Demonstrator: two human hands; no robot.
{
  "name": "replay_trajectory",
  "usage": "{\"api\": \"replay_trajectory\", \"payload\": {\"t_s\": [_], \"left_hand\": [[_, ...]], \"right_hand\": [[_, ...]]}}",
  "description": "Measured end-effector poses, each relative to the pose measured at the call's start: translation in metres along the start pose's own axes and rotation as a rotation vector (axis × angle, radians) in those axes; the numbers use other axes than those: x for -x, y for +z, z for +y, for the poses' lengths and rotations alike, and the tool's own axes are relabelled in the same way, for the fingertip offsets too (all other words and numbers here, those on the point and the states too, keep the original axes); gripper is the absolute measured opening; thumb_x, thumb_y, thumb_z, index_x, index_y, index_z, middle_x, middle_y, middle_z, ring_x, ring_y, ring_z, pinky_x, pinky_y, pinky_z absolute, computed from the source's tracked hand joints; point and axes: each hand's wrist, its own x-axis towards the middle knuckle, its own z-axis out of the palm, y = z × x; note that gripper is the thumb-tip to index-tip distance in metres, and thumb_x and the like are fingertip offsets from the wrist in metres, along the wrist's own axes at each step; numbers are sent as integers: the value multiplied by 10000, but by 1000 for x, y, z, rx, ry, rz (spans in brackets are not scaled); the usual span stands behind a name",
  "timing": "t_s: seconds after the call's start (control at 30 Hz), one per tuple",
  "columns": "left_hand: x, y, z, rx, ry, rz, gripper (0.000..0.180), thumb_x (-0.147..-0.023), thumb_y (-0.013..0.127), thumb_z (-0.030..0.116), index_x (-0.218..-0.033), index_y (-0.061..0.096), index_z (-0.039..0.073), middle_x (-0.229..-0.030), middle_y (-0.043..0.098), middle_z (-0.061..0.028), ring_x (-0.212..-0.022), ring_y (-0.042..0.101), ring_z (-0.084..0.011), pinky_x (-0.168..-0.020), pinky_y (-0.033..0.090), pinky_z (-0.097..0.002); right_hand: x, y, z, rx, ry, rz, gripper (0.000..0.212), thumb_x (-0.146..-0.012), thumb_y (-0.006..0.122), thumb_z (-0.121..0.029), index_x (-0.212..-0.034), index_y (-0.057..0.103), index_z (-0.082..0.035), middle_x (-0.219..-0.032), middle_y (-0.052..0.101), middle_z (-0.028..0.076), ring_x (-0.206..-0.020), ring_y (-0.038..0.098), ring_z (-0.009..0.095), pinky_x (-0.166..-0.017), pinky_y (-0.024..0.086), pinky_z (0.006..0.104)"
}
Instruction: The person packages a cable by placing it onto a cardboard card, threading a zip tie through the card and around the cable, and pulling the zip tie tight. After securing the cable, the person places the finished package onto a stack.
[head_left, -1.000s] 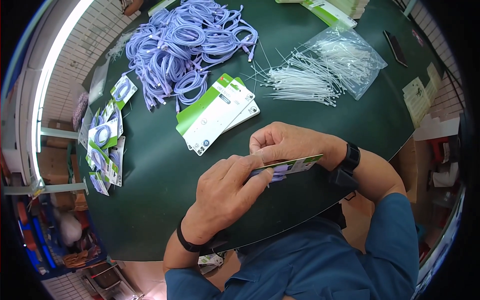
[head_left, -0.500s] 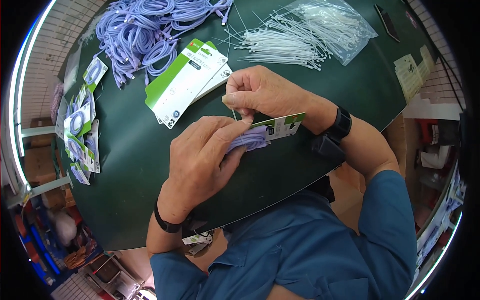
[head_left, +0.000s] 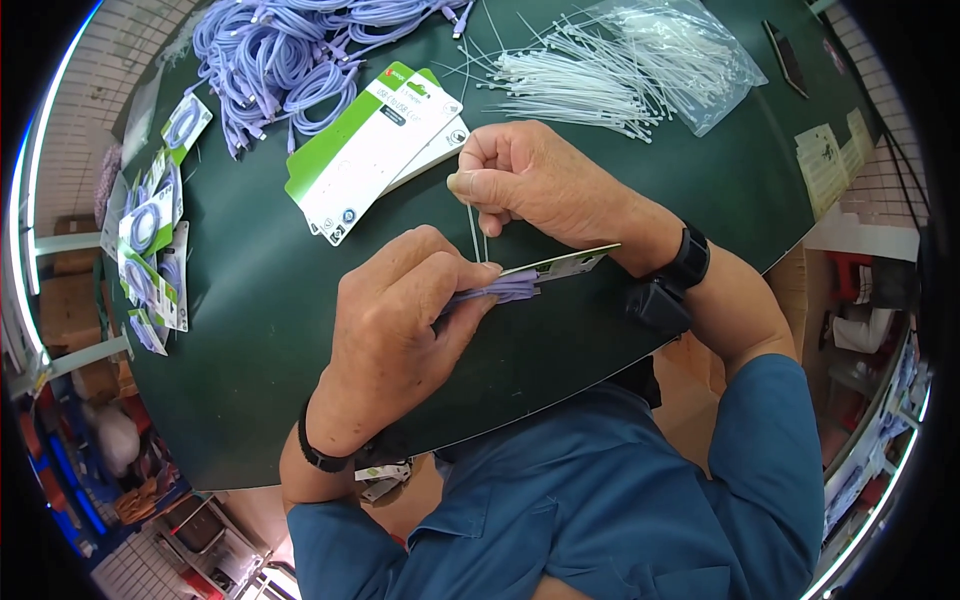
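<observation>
My left hand [head_left: 400, 320] grips a coiled purple cable [head_left: 500, 290] pressed against a green-and-white backing card [head_left: 565, 264], held edge-on above the dark green table [head_left: 250, 300]. My right hand [head_left: 530, 180] sits just above it, pinching the ends of a thin white cable tie [head_left: 476, 230] that runs down to the card. Both wrists wear dark bands.
A stack of green-and-white cards [head_left: 370, 150] lies behind my hands. A heap of purple cables [head_left: 300, 50] is at the far left, loose white cable ties [head_left: 580, 85] and their clear bag [head_left: 680, 55] at the far right. Finished carded cables [head_left: 155, 230] line the left edge.
My right hand has risen away from the card, drawing the white tie upward. The left hand keeps the cable and card together. The view has shifted a little.
</observation>
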Motion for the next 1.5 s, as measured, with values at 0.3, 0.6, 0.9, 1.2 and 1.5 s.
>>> {"api": "replay_trajectory", "payload": {"t_s": [0.3,0.6,0.9,1.2,1.5], "left_hand": [[-4,5,-10,-136,101,121,356,-747,795,-45,-1080,696,34,-902,656,-102,-726,664,-289,-627,522,-362],[2,-17,-34,-108,-101,263,364,-824,759,-22,-1173,668,27,-991,683,-153,-795,685,-315,-690,549,-393],[-1,6,-43,69,-217,446,455,-804,714,-43,-1246,642,41,-1001,703,-162,-798,697,-318,-712,553,-393],[4,13,-41,144,-311,425,470,-792,704,-32,-1253,642,40,-985,714,-160,-806,696,-271,-743,564,-370],[1,18,-40,166,-241,483,416,-808,709,-31,-1219,678,14,-1015,735,-169,-837,721,-254,-787,581,-349]], "right_hand": [[-8,-16,-13,39,25,-81,175,-1017,672,-188,-920,608,-58,-807,635,0,-658,611,61,-627,485,206],[12,-21,-32,412,-604,391,131,-928,735,-64,-1024,658,-19,-890,687,53,-773,641,120,-623,516,269],[6,29,-5,1210,-918,355,423,-728,858,-10,-1115,688,7,-942,687,136,-794,667,303,-657,555,365],[3,27,7,1244,-985,384,420,-730,794,83,-1131,684,22,-923,669,119,-792,670,290,-642,552,370],[-1,20,6,1146,-1097,340,375,-719,754,113,-1076,704,10,-867,650,92,-700,647,256,-580,537,345]]}}
